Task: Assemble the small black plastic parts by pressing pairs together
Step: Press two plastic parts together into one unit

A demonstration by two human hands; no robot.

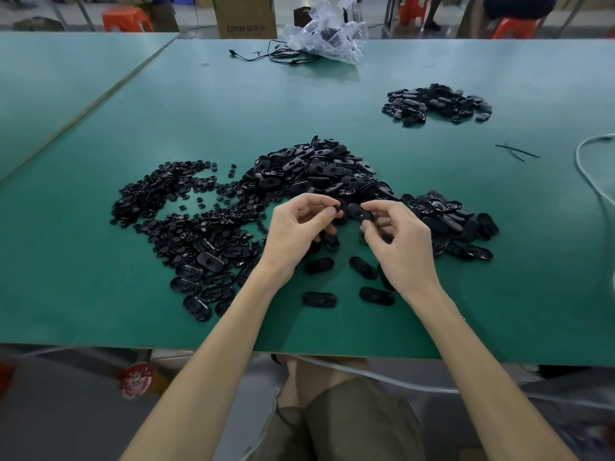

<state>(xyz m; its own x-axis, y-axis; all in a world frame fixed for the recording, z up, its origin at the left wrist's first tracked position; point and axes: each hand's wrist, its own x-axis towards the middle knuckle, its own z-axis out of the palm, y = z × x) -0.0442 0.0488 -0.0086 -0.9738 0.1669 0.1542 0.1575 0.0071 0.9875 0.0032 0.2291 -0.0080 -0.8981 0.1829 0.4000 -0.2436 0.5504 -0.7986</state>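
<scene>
Small black piece (338,212) mostly hidden by left fingers (312,201); shape too hard to tell. Oval part (357,212) half covered by right fingers (382,206). More parts tucked under left hand (293,241) and right hand (402,247). Surface (499,311) cut off left and right. Box (244,15) cut off on top. Red sticker (136,380) blurry. Dark things inside clear bag (327,34) too unclear to name.

Small round parts (173,207) heaped left. Oval parts (316,171) heaped centre, more right. Separate pile (436,103) far right. One oval part (358,212) held level near centre, round part (338,209) at its left end.
</scene>
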